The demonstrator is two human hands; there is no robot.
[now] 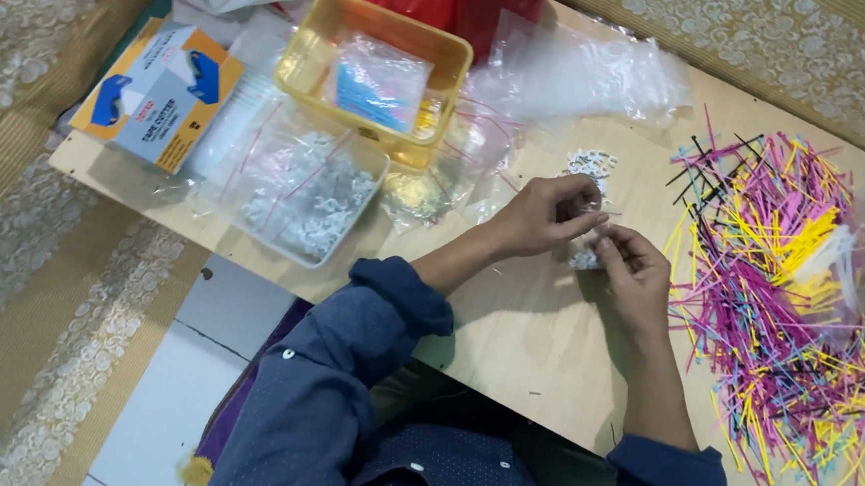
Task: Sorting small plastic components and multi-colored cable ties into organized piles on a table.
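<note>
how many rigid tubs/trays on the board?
2. A yellow plastic tub at the board's far edge, holding a clear bag of blue pieces. A clear tray of small white parts just left of it, nearer the person. Plastic bags could hide others.

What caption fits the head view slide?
Both hands pinch a small white piece over a wooden board beside colourful sticks.

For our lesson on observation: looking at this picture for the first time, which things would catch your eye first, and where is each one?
The eye goes first to the big heap of thin coloured sticks, pink, yellow and black, spread over the right of the wooden board. Next come the left hand and right hand, meeting at the board's middle over small white pieces. At the far edge sits a yellow plastic tub, beside a clear tray of white parts.
</note>
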